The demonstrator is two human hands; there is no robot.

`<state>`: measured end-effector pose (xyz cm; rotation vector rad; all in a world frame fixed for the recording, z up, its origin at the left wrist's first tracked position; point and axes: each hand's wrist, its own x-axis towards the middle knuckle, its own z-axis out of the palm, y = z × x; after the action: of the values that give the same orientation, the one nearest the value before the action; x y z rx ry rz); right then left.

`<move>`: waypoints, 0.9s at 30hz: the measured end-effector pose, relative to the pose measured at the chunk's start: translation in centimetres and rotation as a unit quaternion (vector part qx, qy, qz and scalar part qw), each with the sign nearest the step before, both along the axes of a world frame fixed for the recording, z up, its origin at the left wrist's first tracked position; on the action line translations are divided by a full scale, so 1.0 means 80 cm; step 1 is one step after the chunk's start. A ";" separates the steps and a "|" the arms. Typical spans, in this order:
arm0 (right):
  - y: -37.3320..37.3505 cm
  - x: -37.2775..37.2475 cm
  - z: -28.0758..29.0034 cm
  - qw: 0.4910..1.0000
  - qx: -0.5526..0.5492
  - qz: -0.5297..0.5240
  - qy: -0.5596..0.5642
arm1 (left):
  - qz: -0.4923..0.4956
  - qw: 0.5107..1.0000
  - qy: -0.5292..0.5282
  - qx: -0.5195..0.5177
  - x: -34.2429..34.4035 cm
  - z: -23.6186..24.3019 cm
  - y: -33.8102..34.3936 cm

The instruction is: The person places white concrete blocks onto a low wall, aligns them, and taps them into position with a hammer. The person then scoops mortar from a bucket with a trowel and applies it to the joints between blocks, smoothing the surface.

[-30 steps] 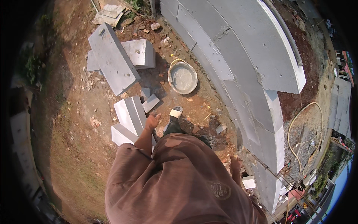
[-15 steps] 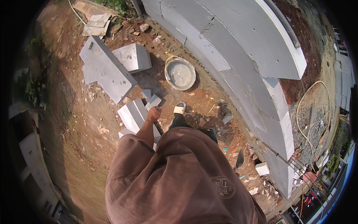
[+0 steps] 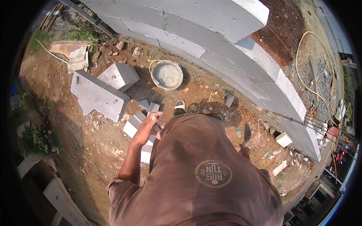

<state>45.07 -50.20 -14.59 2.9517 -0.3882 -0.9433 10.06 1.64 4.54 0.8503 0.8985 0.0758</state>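
The right hand (image 3: 245, 151) has its grip round a trowel (image 3: 247, 132), the left hand (image 3: 149, 129) (half curled) empty.

one trowel (image 3: 247, 132), one round tub (image 3: 154, 80), one block wall (image 3: 235, 60), one shirt (image 3: 184, 150)

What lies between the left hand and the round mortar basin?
In the head view, a small grey block lies beyond the left hand, then brown soil up to the basin.
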 end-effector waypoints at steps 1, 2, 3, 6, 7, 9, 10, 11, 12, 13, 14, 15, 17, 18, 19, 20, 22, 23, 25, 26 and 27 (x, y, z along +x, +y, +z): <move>0.009 -0.006 0.005 0.998 0.041 -0.040 0.010 | -0.003 0.999 -0.030 -0.029 -0.002 0.011 -0.010; 0.021 -0.008 0.010 0.993 0.083 -0.081 0.019 | -0.027 1.000 -0.014 -0.002 -0.002 0.018 -0.019; 0.044 -0.010 0.029 0.985 0.122 -0.119 0.026 | -0.048 0.999 0.001 0.024 0.000 0.023 -0.028; 0.064 -0.016 0.054 0.989 0.105 -0.097 0.031 | -0.084 0.994 0.031 0.064 0.011 0.038 -0.037; 0.086 -0.022 0.081 0.993 0.098 -0.059 0.022 | -0.087 0.991 0.041 0.088 0.012 0.042 -0.042; 0.068 -0.023 0.063 0.995 0.090 -0.050 0.010 | -0.102 0.987 0.052 0.113 0.014 0.052 -0.049; 0.052 -0.022 0.052 0.995 0.082 -0.050 -0.003 | -0.116 0.986 0.049 0.111 0.016 0.051 -0.051; 0.034 -0.019 0.029 0.995 0.077 -0.066 0.010 | -0.130 0.984 0.045 0.110 0.017 0.050 -0.053; 0.019 -0.017 0.007 0.994 0.072 -0.082 0.024 | -0.120 0.987 0.040 0.102 0.017 0.046 -0.060; 0.011 -0.017 0.000 0.992 0.070 -0.101 0.039 | -0.112 0.988 0.034 0.096 0.015 0.041 -0.064; -0.004 -0.020 -0.002 0.987 0.080 -0.129 0.050 | -0.105 0.990 0.029 0.090 0.014 0.038 -0.068; 0.020 -0.027 0.017 0.982 0.095 -0.150 0.061 | -0.097 0.990 0.052 0.089 0.012 0.035 -0.071; 0.027 -0.033 0.031 0.986 0.098 -0.123 0.055 | -0.101 0.988 0.056 0.106 0.015 0.041 -0.071; 0.035 -0.034 0.044 0.985 0.097 -0.129 0.058 | -0.099 0.987 0.057 0.116 0.016 0.042 -0.070; 0.055 -0.033 0.066 0.985 0.095 -0.125 0.067 | -0.096 0.986 0.064 0.118 0.012 0.044 -0.074; 0.061 -0.039 0.080 0.984 0.092 -0.133 0.074 | -0.118 0.975 0.067 0.175 0.013 0.041 -0.075; 0.043 -0.047 0.057 0.979 0.120 -0.158 0.044 | -0.117 0.982 0.057 0.134 0.008 0.038 -0.081; 0.045 -0.049 0.054 0.979 0.126 -0.158 0.031 | -0.121 0.980 0.057 0.145 0.007 0.037 -0.086; 0.047 -0.051 0.042 0.981 0.124 -0.147 0.029 | -0.105 0.985 0.052 0.128 0.002 0.037 -0.091; 0.042 -0.052 0.032 0.983 0.115 -0.140 0.038 | -0.098 0.987 0.050 0.120 0.001 0.039 -0.092; 0.039 -0.053 0.025 0.985 0.105 -0.131 0.046 | -0.120 0.985 0.052 0.112 0.006 0.044 -0.089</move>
<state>40.86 -47.09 -12.59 3.0796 -0.7310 -1.2148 10.55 -5.51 8.02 1.1753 0.8893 -0.0796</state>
